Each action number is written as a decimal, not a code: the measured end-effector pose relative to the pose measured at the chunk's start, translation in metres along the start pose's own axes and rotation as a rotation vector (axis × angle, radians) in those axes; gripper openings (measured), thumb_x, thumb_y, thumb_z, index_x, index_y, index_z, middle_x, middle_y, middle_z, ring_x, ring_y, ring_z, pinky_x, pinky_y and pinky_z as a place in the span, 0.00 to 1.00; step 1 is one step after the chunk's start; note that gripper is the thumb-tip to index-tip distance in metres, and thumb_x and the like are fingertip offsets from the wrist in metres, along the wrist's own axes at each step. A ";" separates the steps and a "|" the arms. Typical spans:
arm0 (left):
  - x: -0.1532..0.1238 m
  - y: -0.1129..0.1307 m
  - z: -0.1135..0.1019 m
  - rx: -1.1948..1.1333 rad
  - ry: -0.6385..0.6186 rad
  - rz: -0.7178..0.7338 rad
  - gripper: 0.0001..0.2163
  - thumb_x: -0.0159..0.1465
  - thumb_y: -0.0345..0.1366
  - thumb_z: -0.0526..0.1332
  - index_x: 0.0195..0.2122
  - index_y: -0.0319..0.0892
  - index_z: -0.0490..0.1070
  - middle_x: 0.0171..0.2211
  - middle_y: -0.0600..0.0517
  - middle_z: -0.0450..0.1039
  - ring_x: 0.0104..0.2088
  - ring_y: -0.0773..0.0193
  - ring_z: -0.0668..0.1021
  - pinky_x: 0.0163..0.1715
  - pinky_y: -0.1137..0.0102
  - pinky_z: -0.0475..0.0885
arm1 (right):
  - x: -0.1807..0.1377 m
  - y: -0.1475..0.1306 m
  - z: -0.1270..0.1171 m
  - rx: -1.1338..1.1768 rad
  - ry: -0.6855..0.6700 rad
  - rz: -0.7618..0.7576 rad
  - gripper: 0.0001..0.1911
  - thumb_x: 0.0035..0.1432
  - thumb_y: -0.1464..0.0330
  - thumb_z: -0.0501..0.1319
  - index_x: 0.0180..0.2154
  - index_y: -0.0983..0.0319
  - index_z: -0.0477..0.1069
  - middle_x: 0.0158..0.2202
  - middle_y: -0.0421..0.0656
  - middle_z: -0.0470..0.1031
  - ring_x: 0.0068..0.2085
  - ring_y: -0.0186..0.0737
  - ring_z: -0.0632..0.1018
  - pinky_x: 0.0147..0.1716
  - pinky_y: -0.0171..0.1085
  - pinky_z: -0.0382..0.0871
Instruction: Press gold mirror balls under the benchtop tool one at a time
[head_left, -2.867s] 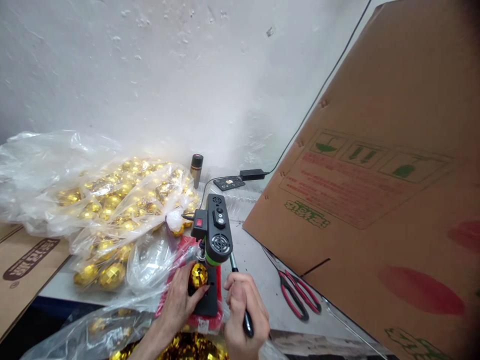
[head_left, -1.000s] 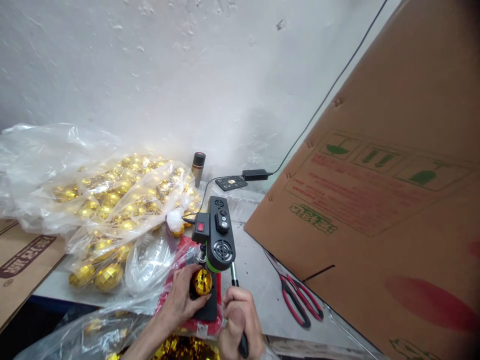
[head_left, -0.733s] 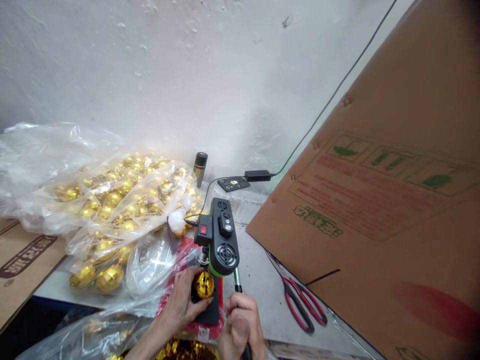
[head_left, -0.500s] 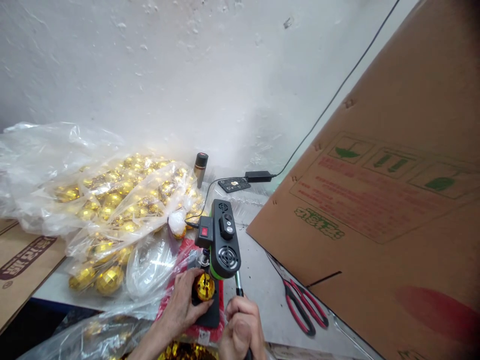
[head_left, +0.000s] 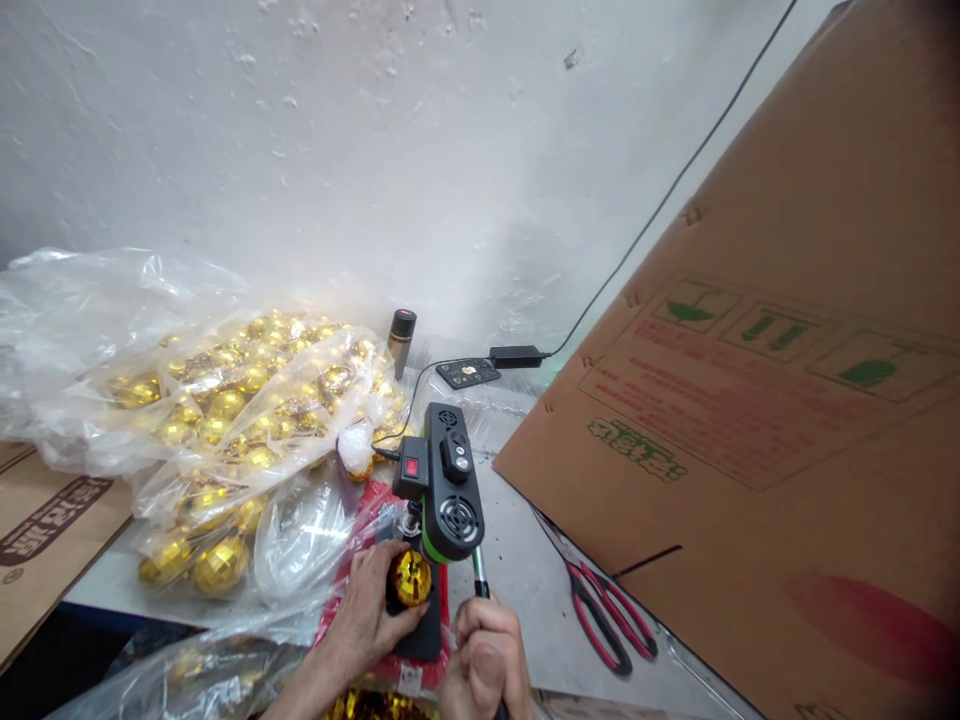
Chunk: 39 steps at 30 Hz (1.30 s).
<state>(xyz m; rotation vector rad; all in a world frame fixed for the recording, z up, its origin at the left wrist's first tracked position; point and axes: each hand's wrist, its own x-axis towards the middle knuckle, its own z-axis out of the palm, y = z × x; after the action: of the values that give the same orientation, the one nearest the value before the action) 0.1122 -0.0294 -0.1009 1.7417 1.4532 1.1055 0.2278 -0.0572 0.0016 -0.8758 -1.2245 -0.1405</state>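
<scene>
My left hand point(head_left: 375, 605) grips a gold mirrored ball point(head_left: 412, 578) between thumb and fingers. The ball sits over the black base point(head_left: 424, 640) of what looks like a small bench drill press point(head_left: 456, 490), under the front of its black and green head. My right hand point(head_left: 487, 655) is wrapped round the black-gripped lever point(head_left: 481, 575) on the machine's right side. The head hides whatever tool points down at the ball. Red plastic point(head_left: 330, 610) lies around the base.
A clear bag point(head_left: 67, 330) of many gold balls point(head_left: 221, 563) fills the left. A spray can point(head_left: 401, 340), a power adapter point(head_left: 516, 356) and a dark patterned slab point(head_left: 469, 374) lie near the wall. Red-handled scissors point(head_left: 604, 625) rest beside a large carton point(head_left: 750, 520) at right.
</scene>
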 end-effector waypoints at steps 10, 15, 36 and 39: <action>0.001 0.000 0.001 -0.030 -0.012 0.002 0.25 0.54 0.35 0.73 0.55 0.43 0.78 0.52 0.39 0.83 0.52 0.38 0.81 0.53 0.43 0.79 | -0.007 0.005 0.002 0.021 0.028 0.014 0.21 0.77 0.69 0.50 0.27 0.57 0.59 0.26 0.34 0.63 0.26 0.32 0.65 0.35 0.37 0.65; 0.002 -0.001 0.001 -0.023 -0.013 -0.001 0.25 0.54 0.36 0.74 0.55 0.44 0.78 0.52 0.40 0.82 0.52 0.38 0.81 0.53 0.45 0.79 | -0.017 0.014 -0.001 0.014 0.002 -0.004 0.20 0.77 0.70 0.48 0.28 0.57 0.59 0.26 0.35 0.64 0.25 0.33 0.66 0.32 0.37 0.65; -0.017 -0.024 -0.004 0.084 -0.005 0.168 0.26 0.60 0.36 0.71 0.61 0.45 0.75 0.56 0.39 0.83 0.55 0.40 0.84 0.55 0.47 0.82 | 0.063 -0.031 -0.016 0.050 -0.268 0.162 0.18 0.75 0.74 0.54 0.29 0.58 0.65 0.27 0.36 0.67 0.26 0.29 0.71 0.25 0.30 0.63; -0.044 -0.052 -0.013 0.146 0.034 0.392 0.32 0.60 0.48 0.74 0.64 0.47 0.73 0.58 0.37 0.82 0.56 0.38 0.84 0.54 0.49 0.83 | 0.062 -0.031 -0.013 0.061 -0.256 0.145 0.18 0.75 0.74 0.54 0.29 0.58 0.64 0.27 0.35 0.67 0.26 0.28 0.69 0.25 0.29 0.62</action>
<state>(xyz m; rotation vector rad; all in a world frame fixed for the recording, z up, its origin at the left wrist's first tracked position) 0.0745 -0.0625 -0.1492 2.1859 1.2696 1.2534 0.2444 -0.0648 0.0701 -0.9461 -1.3892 0.1294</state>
